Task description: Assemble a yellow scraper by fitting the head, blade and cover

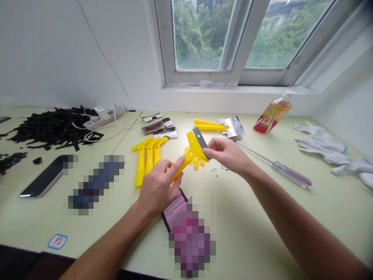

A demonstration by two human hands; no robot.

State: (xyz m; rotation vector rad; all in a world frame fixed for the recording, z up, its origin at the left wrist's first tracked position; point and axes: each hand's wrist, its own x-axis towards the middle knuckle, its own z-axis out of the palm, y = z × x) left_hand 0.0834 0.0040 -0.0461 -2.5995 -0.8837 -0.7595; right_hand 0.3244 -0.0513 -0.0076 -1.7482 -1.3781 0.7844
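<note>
- The left hand (159, 186) closes in a narrow grip on the handle of a yellow plastic scraper (186, 155), with its index finger laid along the handle.
- The right hand (229, 153) holds the scraper's head in a narrow pinch, its fingertips (207, 152) at the edge of the metal blade (200, 138).
- The scraper is tilted in both hands above a pale green table (262, 221), with its head raised and angled away from the person.
- Left of the scraper, three yellow scrapers (147, 159) lie side by side on the table.
- Behind the scraper lie two more yellow scrapers (210, 125), with packaged blades (233, 127) just beside them.
- Further packaged blades (157, 125) lie behind and to the left of the scraper.
- Just below and right of the scraper, small metal nuts (218, 170) are scattered.
- Right of the scraper lie a screwdriver (291, 174) with a clear, purple-striped handle and white gloves (329, 149).
- Behind and to its right stands an orange pouch (272, 116).
- Far left of the scraper lie a heap of black scraps (52, 128), a power strip (101, 118) and a smartphone (43, 177).
</note>
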